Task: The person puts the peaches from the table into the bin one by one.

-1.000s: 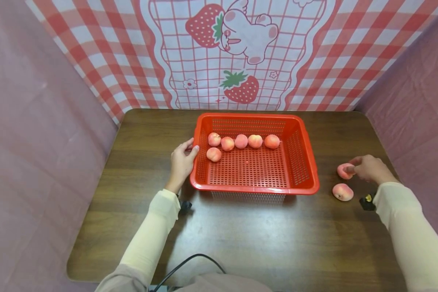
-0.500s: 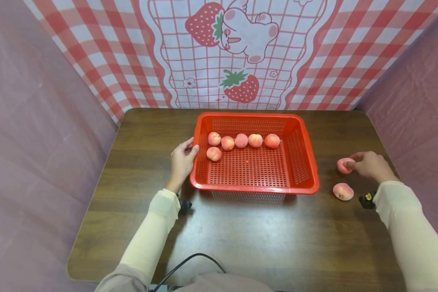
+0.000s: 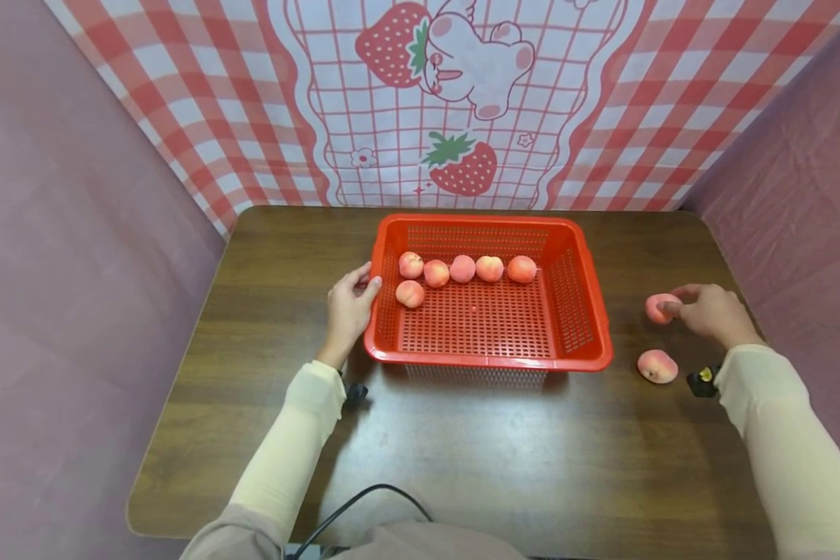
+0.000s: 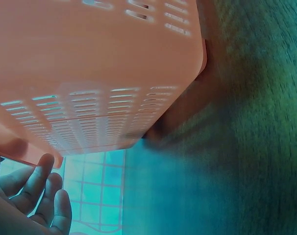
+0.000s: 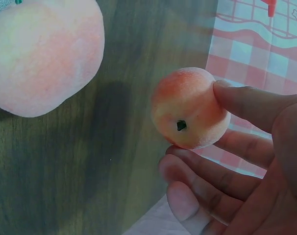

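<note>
In the head view, my left hand holds the left rim of a red plastic basket, thumb at the rim's edge. The left wrist view shows its curled fingers beside the basket's slotted wall. Right of the basket, my right hand pinches a pink peach between thumb and fingers. That peach appears off the tabletop in the right wrist view, with a small dark green spot facing the camera. A second loose peach lies on the table nearer me.
Several peaches rest in the basket: a row toward its back, plus one peach in front at the left. The brown wooden table has a checked strawberry cloth behind it. A black cable curves near the front edge.
My right hand has moved slightly away from me with the pinched peach, widening the gap to the other loose peach. The left hand and basket have stayed in place.
</note>
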Demonstrator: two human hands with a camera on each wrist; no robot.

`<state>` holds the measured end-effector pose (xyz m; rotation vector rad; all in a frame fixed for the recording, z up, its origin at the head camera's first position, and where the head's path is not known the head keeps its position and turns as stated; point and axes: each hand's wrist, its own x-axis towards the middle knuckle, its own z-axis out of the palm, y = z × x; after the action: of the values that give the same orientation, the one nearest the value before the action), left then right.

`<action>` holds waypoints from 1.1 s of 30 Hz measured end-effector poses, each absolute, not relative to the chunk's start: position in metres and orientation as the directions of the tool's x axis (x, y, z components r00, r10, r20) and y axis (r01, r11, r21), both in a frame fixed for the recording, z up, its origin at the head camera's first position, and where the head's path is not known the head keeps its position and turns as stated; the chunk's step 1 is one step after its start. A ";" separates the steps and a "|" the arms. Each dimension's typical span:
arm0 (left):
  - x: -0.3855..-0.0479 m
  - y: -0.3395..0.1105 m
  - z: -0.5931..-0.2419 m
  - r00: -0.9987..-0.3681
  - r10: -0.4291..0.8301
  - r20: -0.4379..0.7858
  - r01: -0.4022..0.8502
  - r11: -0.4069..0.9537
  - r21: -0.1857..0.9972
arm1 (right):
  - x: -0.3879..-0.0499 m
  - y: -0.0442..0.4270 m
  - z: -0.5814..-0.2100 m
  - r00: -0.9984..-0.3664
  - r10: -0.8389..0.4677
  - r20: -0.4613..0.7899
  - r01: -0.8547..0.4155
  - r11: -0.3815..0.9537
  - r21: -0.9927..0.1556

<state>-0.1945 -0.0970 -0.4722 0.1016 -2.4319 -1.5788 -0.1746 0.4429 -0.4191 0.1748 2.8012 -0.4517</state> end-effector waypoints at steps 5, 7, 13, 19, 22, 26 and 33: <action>-0.194 -0.098 -0.471 -0.969 -0.187 0.160 0.071 0.411 0.909 | -0.174 0.440 -0.416 -0.951 0.068 -0.301 0.162 0.939 -0.302; -0.194 -0.098 -0.471 -0.970 -0.187 0.158 0.069 0.410 0.909 | -0.175 0.437 -0.415 -0.957 0.065 -0.284 0.156 0.938 -0.309; -0.194 -0.097 -0.470 -0.968 -0.192 0.161 0.071 0.406 0.911 | -0.177 0.429 -0.409 -0.976 0.056 -0.212 0.124 0.940 -0.319; -0.193 -0.097 -0.472 -0.970 -0.182 0.160 0.077 0.397 0.914 | -0.178 0.427 -0.407 -0.980 0.042 -0.196 0.105 0.941 -0.322; -0.194 -0.098 -0.473 -0.970 -0.180 0.162 0.080 0.392 0.916 | -0.179 0.426 -0.405 -0.985 0.035 -0.167 0.089 0.942 -0.323; -0.194 -0.099 -0.474 -0.970 -0.182 0.158 0.074 0.397 0.915 | -0.183 0.423 -0.399 -0.990 0.030 -0.137 0.074 0.943 -0.324; -0.195 -0.099 -0.473 -0.975 -0.182 0.128 0.046 0.398 0.916 | -0.186 0.412 -0.388 -0.991 0.025 -0.133 0.070 0.937 -0.343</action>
<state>-0.1945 -0.0988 -0.4729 0.1209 -2.4457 -1.6134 -0.1860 0.4120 -0.3877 0.0732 2.9668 -0.5323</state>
